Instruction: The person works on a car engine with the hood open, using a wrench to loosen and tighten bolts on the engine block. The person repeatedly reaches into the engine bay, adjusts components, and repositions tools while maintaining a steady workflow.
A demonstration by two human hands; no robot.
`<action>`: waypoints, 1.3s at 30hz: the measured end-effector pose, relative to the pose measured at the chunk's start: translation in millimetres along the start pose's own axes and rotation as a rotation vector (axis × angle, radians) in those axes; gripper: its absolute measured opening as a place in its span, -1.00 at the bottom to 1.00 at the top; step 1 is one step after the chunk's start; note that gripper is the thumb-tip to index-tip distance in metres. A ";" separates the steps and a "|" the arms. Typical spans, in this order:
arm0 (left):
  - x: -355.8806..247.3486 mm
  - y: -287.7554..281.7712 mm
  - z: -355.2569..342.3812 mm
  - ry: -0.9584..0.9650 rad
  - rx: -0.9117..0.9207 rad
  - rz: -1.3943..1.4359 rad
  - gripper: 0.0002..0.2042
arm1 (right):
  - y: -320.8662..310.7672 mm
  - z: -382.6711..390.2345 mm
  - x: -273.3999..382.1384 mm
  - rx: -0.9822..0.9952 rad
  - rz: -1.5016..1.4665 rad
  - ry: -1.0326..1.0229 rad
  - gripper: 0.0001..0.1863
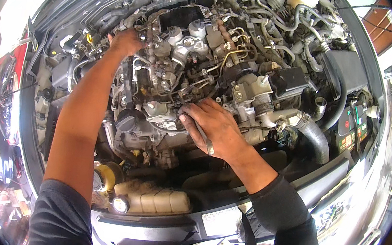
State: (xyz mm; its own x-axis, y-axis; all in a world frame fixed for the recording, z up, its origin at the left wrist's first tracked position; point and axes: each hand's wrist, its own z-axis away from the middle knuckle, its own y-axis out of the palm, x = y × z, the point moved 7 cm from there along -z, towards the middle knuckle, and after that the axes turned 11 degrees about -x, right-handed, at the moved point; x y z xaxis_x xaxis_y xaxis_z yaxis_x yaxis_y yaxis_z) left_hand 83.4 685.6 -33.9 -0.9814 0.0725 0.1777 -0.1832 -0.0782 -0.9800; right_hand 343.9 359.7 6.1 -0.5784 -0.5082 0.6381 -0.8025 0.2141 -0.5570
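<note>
A car engine with its top parts bared fills the middle of the view. My right hand is closed around a wrench-like metal tool; the silver end of its handle sticks out below the palm, and its working end is hidden. Those fingers reach among the pipes and brackets at the engine's front middle. Farther back on the left, my left hand reaches down at the engine's side, beside hoses and wiring. Its fingertips are out of sight behind the hand, so whether they grip anything does not show.
At the front left stands a yellowed coolant tank. A thick grey hose curves along the right, near the battery and a black air box. The front crossmember runs below my arms.
</note>
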 end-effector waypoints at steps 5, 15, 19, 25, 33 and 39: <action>-1.2 34.8 -10.0 0.100 0.047 -0.050 -0.35 | -1.4 -1.1 3.6 -0.024 -0.007 -0.042 -0.74; 5.6 36.2 -4.6 -0.219 0.007 0.056 -0.31 | -9.0 -0.2 7.0 -0.102 -0.070 -0.045 -0.82; 5.2 39.6 -4.7 -0.301 -0.047 0.092 -0.28 | -10.0 -0.1 6.9 -0.128 -0.069 -0.062 -0.81; 20.6 49.8 -12.8 -0.076 -0.072 0.046 -0.49 | -7.6 2.9 6.8 -0.129 -0.057 -0.088 -0.79; 4.2 29.0 5.9 -0.264 -0.099 0.113 -0.35 | -4.8 0.8 7.2 -0.120 -0.090 -0.080 -0.78; 8.7 38.0 -0.7 -0.206 -0.070 0.127 -0.33 | -5.8 2.4 1.5 -0.063 -0.046 -0.018 -0.77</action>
State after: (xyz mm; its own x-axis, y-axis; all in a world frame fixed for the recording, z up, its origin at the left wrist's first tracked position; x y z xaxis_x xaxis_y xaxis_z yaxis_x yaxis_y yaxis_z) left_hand 67.9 684.0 -69.7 -0.9886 -0.1378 0.0600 -0.0600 -0.0041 -0.9982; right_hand 348.0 355.7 9.0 -0.5381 -0.5333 0.6527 -0.8364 0.2420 -0.4918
